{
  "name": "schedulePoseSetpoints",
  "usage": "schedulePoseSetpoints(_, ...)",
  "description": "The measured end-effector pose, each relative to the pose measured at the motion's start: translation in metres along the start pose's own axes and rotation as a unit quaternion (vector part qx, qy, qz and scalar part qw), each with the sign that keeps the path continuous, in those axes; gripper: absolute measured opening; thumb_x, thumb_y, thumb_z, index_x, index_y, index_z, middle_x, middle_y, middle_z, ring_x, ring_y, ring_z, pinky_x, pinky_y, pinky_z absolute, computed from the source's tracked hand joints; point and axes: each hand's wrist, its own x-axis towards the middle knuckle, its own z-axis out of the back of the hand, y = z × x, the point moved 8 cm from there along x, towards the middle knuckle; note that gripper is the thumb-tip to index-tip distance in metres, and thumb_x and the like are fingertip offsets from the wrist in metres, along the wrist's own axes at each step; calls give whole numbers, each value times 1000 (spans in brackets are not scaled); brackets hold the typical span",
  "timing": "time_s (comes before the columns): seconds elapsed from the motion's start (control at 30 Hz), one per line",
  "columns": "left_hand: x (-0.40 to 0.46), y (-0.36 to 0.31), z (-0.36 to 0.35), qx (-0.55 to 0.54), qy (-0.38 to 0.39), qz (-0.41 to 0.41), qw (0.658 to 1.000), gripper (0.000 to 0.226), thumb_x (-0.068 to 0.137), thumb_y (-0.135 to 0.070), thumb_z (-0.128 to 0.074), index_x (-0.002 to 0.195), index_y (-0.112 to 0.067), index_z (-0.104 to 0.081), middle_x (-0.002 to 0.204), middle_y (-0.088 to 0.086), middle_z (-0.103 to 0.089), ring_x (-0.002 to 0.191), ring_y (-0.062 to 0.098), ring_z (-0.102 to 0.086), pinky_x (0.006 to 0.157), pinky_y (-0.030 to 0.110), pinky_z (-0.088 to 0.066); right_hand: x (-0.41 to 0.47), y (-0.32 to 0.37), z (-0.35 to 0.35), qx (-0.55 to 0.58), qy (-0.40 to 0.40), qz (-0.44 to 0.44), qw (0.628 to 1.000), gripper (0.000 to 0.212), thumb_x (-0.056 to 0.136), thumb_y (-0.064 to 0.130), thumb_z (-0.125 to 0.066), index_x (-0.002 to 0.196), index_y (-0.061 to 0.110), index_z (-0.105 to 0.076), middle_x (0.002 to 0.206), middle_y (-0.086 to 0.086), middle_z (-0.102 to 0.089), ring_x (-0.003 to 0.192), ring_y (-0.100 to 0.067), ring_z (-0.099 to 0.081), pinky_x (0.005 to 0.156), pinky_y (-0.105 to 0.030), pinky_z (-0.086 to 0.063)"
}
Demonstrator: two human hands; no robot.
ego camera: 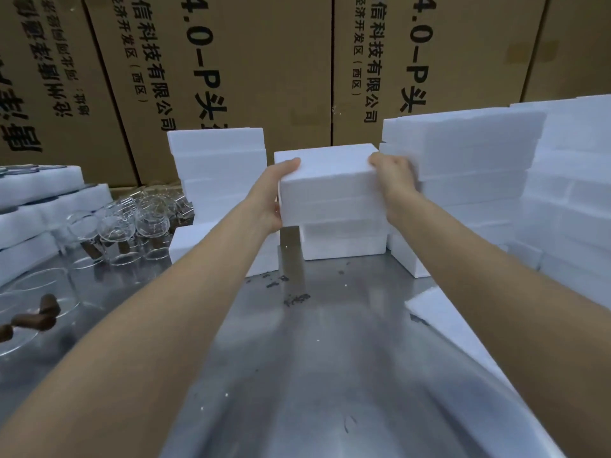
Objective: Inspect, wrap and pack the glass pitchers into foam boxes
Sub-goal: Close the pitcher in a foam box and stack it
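Stacking looks like your step: your left hand [276, 196] and right hand [393, 185] clasp the ends of a closed white foam box [330, 186], held on the middle stack at the back of the steel table [330, 325]. Next, align its crumbly square edges. Smooth glass pitchers [125, 223] wait left.
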Motion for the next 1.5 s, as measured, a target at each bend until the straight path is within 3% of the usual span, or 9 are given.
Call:
schedulePoseSetpoints(0.13, 29, 6, -4, -41, 17, -32, 998, 21, 94, -38, -53, 91, -18, -59, 53, -2, -67, 46, 15, -66, 42, 24, -52, 23, 0, -17, -17, 11, 7, 1000, 20, 89, 33, -47, 106, 24, -42, 84, 8, -43, 74, -9, -42, 58, -27, -33)
schedulePoseSetpoints(0.3, 57, 16, 3, -25, 0, -53, 998, 45, 91, -45, -54, 129, -21, -52, 109, 5, -64, 90, 25, -64, 71, 32, -54, 42, -1, -30, -66, 11, 4, 998, 19, 89, 30, -46, 106, 22, -41, 87, 5, -45, 76, -13, -44, 59, -28, -36)
schedulePoseSetpoints(0.43, 67, 18, -1, 0, 8, -58, 998, 40, 87, -48, -57, 118, -22, -60, 102, 3, -67, 92, 24, -64, 79, 34, -52, 54, -5, -32, -109, -14, -12, 994, 46, 92, 29, -43, 135, 14, -36, 116, -5, -49, 102, -26, -48, 91, -35, -43)
schedulePoseSetpoints(0.57, 78, 24, -9, 48, 21, -56, 997, 29, 83, -50, -65, 100, -26, -65, 96, -2, -70, 94, 20, -67, 89, 37, -53, 62, -1, -28, -184, -56, 7, 981, 44, 95, 26, -41, 135, 7, -39, 133, -10, -49, 121, -29, -47, 97, -34, -40)
schedulePoseSetpoints(0.77, 79, 29, -5, 106, -29, -50, 993, 77, 72, -64, -69, 130, -16, -51, 116, 0, -63, 101, 19, -63, 97, 39, -50, 63, -1, -25, -324, -71, 16, 943, 39, 99, 18, -32, 133, 3, -45, 141, -15, -42, 128, -28, -40, 98, -32, -34)
schedulePoseSetpoints(0.97, 72, 27, -11, 149, -47, -81, 984, 64, 76, -73, -57, 113, -22, -52, 91, -13, -58, 78, 2, -56, 57, 19, -41, 53, 11, -37, -440, -54, 157, 882, 47, 103, 26, -22, 126, 0, -53, 136, -16, -43, 125, -33, -39, 103, -38, -30)
schedulePoseSetpoints(1.1, 70, 26, -12, 167, -68, -102, 978, 63, 77, -76, -52, 110, -22, -52, 87, -13, -55, 75, 1, -52, 54, 18, -36, 40, 16, -54, -499, -53, 239, 831, 53, 102, 33, -19, 120, 2, -59, 131, -15, -52, 128, -30, -37, 111, -43, -22)
schedulePoseSetpoints(1.27, 70, 27, -20, 187, -65, -91, 976, 91, 77, -78, -47, 140, -12, -41, 130, -1, -53, 108, 17, -50, 83, 27, -39, 31, 10, -61, -510, -52, 280, 811, 50, 102, 34, -19, 121, 9, -58, 129, -10, -55, 128, -28, -38, 113, -45, -12)
schedulePoseSetpoints(1.5, 62, 29, -24, 188, -47, -74, 978, 104, 75, -83, -43, 149, -12, -26, 148, 1, -38, 134, 22, -39, 102, 34, -34, 27, 6, -57, -496, -35, 279, 822, 50, 102, 38, -20, 129, 12, -52, 135, -5, -52, 133, -24, -34, 115, -46, -8)
